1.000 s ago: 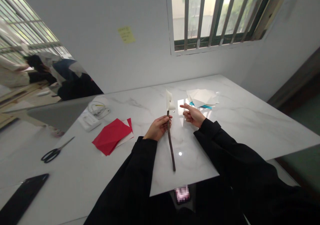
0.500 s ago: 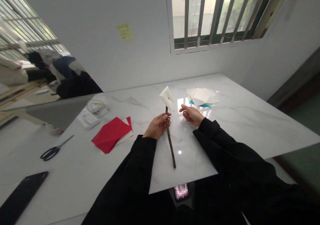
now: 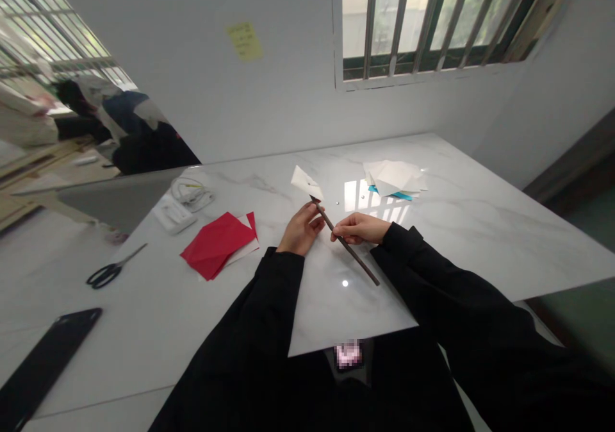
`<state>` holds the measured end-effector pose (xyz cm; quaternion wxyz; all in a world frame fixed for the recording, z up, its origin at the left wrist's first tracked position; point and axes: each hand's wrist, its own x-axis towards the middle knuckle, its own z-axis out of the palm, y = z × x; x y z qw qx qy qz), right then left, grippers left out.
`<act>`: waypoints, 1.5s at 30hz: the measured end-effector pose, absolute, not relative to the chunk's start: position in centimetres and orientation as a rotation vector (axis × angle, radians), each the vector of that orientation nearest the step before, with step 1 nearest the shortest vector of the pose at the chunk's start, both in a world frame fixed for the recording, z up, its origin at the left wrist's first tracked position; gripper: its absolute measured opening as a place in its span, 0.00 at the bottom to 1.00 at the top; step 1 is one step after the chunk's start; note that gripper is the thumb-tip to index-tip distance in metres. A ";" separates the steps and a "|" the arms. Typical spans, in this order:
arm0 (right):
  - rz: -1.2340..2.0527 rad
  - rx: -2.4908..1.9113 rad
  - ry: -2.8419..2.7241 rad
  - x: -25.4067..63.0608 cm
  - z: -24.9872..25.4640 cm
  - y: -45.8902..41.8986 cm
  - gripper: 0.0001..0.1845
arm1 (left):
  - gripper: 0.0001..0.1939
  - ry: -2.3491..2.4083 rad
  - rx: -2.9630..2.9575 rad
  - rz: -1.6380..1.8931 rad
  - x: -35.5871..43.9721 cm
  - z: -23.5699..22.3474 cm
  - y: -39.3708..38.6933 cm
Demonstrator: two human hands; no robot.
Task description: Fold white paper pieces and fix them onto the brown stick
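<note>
A white folded-paper pinwheel [image 3: 306, 182] tops a thin brown stick [image 3: 358, 259], which slants down to the right above the table. Just below the paper, my left hand [image 3: 301, 229] is curled with its fingertips on the upper end of the stick. Lower down, my right hand [image 3: 361, 228] pinches the same stick between thumb and fingers. The paper's far side is turned away from view. Tiny shiny bits [image 3: 337, 203] lie on the tabletop beyond my hands.
Red paper sheets [image 3: 216, 246], scissors [image 3: 108, 273], a white power strip with cable [image 3: 175, 214] and a black phone-like slab [image 3: 48, 361] lie on the left. White and blue papers [image 3: 394, 179] are stacked at back right. People sit at another table, far left.
My right hand has come in from the right and taken hold of the stick. The stick's lower end has swung right and the paper head has tipped to the left.
</note>
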<state>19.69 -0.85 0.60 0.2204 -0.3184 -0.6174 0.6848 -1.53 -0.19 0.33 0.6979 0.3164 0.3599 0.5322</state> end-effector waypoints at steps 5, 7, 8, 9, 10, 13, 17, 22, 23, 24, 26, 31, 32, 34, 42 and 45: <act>2.024 -0.831 -1.852 19.9 0.8 -0.9 0.25 | 0.11 0.812 0.498 1.327 -1.9 0.5 0.5; 2.062 -0.794 -1.918 19.8 0.8 -1.0 0.26 | 0.10 0.830 0.500 1.335 -1.8 0.4 0.5; 2.065 -0.785 -1.931 19.8 0.8 -1.0 0.26 | 0.10 0.839 0.521 1.327 -1.7 0.4 0.5; 2.062 -0.780 -1.936 19.9 0.8 -1.0 0.27 | 0.11 0.848 0.550 1.317 -1.7 0.3 0.5; 2.061 -0.774 -1.938 19.9 0.8 -1.0 0.27 | 0.12 0.854 0.582 1.311 -1.6 0.2 0.4; 2.074 -0.735 -1.972 20.0 0.8 -1.0 0.28 | 0.15 0.858 0.646 1.321 -1.5 -0.1 0.4; 2.079 -0.694 -2.040 20.2 0.9 -0.9 0.29 | 0.19 0.828 0.656 1.350 -1.5 -0.2 0.4; 2.108 -0.647 -2.115 20.5 0.4 -0.6 0.30 | 0.15 0.812 0.522 1.411 -1.4 0.0 0.5; 2.113 -0.634 -2.130 20.5 0.3 -0.5 0.30 | 0.14 0.815 0.483 1.421 -1.4 0.1 0.6; 2.115 -0.623 -2.143 20.6 0.2 -0.5 0.30 | 0.14 0.820 0.449 1.426 -1.4 0.2 0.6; 2.111 -0.610 -2.160 20.7 0.2 -0.5 0.30 | 0.13 0.817 0.415 1.417 -1.5 0.3 0.6; 2.101 -0.582 -2.185 20.8 0.5 -0.4 0.30 | 0.13 0.752 0.419 1.393 -1.9 0.3 0.6; 2.106 -0.577 -2.179 20.8 0.5 -0.4 0.31 | 0.12 0.749 0.411 1.394 -1.9 0.3 0.6; 2.117 -0.570 -2.157 20.8 0.5 -0.4 0.31 | 0.10 0.748 0.399 1.387 -2.0 0.2 0.6; 2.129 -0.536 -2.116 20.9 0.7 -0.4 0.31 | 0.09 0.720 0.410 1.377 -2.0 0.3 0.5; 2.142 -0.520 -2.117 20.9 0.7 -0.4 0.30 | 0.09 0.719 0.396 1.382 -2.1 0.3 0.5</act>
